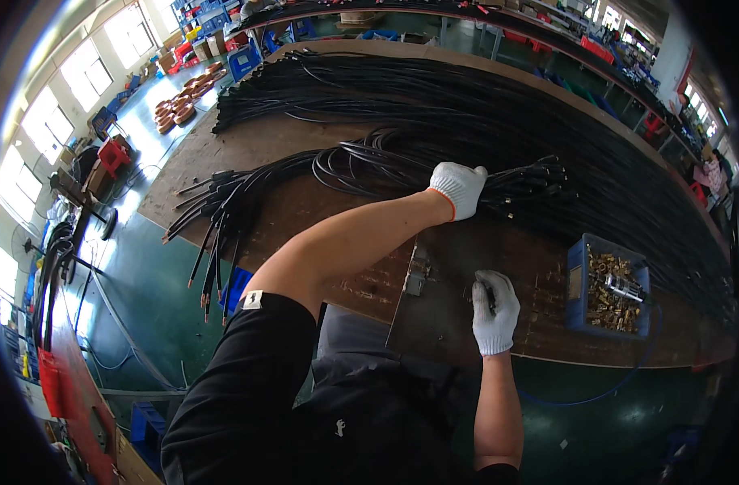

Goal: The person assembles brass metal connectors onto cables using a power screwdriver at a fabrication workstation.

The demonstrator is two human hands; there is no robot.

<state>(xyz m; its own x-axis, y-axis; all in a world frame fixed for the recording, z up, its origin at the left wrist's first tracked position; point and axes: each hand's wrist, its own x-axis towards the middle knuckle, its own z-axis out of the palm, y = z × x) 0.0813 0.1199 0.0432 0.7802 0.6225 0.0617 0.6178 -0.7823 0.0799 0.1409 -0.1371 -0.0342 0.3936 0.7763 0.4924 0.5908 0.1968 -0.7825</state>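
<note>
A bundle of black cables lies across the middle of the frame on the brown tabletop, its loose ends fanning out past the tabletop's edge at centre left and its other ends, tipped with small connectors, gathered right of centre. The left hand, in a white knit glove with an orange cuff, reaches across the body and rests on that gathered right part of the bundle; its grip is curled down onto the cables, though whether the fingers close around any of them cannot be told. Lower down, right of centre, the right hand, gloved the same way, is closed into a fist around a small dark object held just above the tabletop; what the object is cannot be made out.

Just left of the right hand a small metal fixture sits on the tabletop. At the right, a blue bin holds brass fittings. Behind the bundle, a much larger mass of black cables sweeps across the upper centre and right of the frame.
</note>
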